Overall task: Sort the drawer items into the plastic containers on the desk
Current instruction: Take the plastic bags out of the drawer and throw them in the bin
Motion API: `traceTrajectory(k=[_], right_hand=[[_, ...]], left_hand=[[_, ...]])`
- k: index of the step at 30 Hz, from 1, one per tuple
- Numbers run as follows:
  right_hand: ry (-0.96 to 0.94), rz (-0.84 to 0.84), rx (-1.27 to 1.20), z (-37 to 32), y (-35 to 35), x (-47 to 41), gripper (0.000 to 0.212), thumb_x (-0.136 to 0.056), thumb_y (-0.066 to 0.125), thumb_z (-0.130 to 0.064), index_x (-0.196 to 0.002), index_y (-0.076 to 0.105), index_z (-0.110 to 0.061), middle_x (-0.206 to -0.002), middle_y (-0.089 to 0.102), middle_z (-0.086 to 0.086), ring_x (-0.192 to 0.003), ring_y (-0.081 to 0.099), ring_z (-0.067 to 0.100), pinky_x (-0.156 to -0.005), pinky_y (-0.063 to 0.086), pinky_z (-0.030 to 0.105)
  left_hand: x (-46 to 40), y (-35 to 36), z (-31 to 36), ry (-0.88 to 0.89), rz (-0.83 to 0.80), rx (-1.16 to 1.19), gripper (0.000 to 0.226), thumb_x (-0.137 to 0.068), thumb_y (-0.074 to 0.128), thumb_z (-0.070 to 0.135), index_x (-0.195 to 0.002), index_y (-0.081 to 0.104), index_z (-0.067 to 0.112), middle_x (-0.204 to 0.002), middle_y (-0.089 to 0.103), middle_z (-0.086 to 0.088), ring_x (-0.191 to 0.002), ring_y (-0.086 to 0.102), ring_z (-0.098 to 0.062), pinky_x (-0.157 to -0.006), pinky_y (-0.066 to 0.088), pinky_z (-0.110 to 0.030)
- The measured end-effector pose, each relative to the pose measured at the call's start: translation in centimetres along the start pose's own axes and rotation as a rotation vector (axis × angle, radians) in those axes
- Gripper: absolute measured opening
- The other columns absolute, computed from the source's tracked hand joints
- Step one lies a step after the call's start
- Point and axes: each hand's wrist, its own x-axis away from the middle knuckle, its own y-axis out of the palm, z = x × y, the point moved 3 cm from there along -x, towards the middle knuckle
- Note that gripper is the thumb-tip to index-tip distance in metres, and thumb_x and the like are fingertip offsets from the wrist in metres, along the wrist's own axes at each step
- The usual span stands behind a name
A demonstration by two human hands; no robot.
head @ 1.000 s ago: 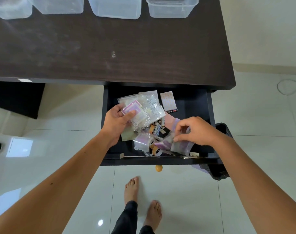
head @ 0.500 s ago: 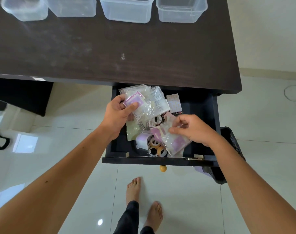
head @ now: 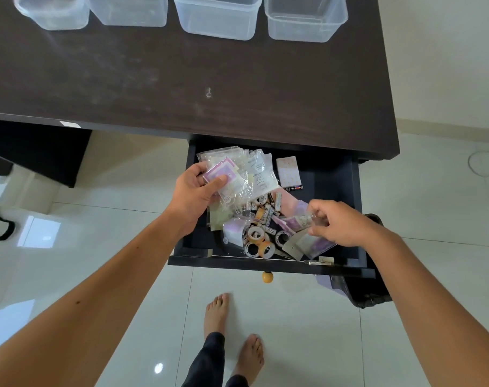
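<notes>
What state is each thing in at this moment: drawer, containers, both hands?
Drawer: pulled open, holding packets, tape rolls and batteries.
Plastic containers: four in a row at the desk's far edge, lidless, apparently empty.
Left hand: grip closed on a stack of clear packets, lifted over the drawer.
Right hand: fingers pinch a clear packet low in the drawer.
Tape rolls: loose in the drawer.

I have 1 head-worn wide-angle view, looking steeply down and forward, close over the open drawer (head: 332, 174), the desk (head: 181, 79) seemingly bowed by the lens.
</notes>
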Motion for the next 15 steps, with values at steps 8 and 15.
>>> traceTrajectory(k=[8,15], right_hand=[[0.009,0.234,-0.315,0.6,-2.7,0.6,0.036,-0.089,0.084,-0.021,-0.12,0.07,-0.01,-0.118,0.073,-0.001,-0.106,0.071,0.018,-0.095,0.058,0.039],[-0.16,0.27,-1.127,-3.1,-3.9,0.7,0.028,-0.082,0.077,-0.014,-0.109,0.073,-0.007,-0.109,0.082,0.007,-0.103,0.079,0.022,-0.081,0.066,0.036]], left_hand=[[0.0,-0.5,0.5,0.026,0.037,0.006,0.03,-0.096,0.074,0.008,-0.122,0.062,0.017,-0.103,0.081,-0.005,-0.091,0.079,-0.018,-0.081,0.064,-0.04],[0.1,-0.1,0.1,0.027,0.113,-0.075,0.039,-0.097,0.075,0.009,-0.132,0.057,0.007,-0.106,0.076,-0.008,-0.071,0.072,-0.01,-0.068,0.061,-0.031]])
